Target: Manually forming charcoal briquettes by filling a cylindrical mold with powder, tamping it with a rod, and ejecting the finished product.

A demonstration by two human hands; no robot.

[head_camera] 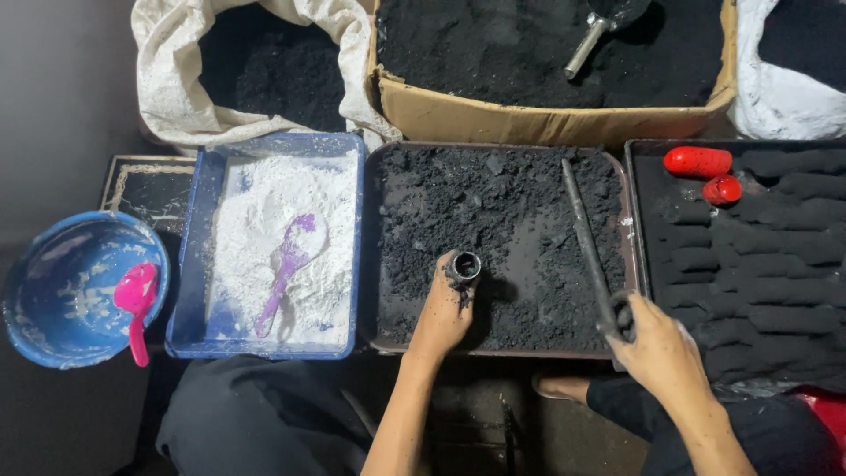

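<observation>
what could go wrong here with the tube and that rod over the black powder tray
The left hand holds a small open tube upright over the tray of black powder; a tilt could spill its fill. The right hand grips the long metal rod low, its far end lying across the powder, so lifting it might flick powder toward the white powder tray.

Matt, crumbly black powder in a dark metal tray (374,264); dull grey metal rod (586,238); small soot-smeared metal tube (464,265). Chalky white powder in a smooth blue plastic tray (189,264), glossy pink plastic spoon (135,304), rough cardboard box (529,123), coarse cloth sack (172,79).
</observation>
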